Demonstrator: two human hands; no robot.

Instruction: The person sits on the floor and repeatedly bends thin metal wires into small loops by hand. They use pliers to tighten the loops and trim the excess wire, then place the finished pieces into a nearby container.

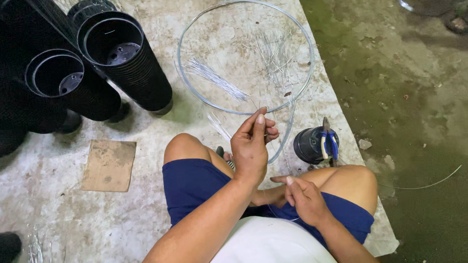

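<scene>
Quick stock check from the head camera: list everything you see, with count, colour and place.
wire hoop: one, silvery, floor ahead
cut wire strands: several bundles, silvery, inside hoop
plastic pot stacks: several, black, upper left
cardboard piece: one, brown, left of knee
small pot: one, black, by right knee
pliers: one, blue handles, in small pot
left hand: pinching thin wire, raised
right hand: holding thin wire, over lap

Shiny metal wire hoop (187,48), glossy black plastic pots (129,62), matt cardboard piece (109,166), rough stained concrete floor (420,111).
</scene>
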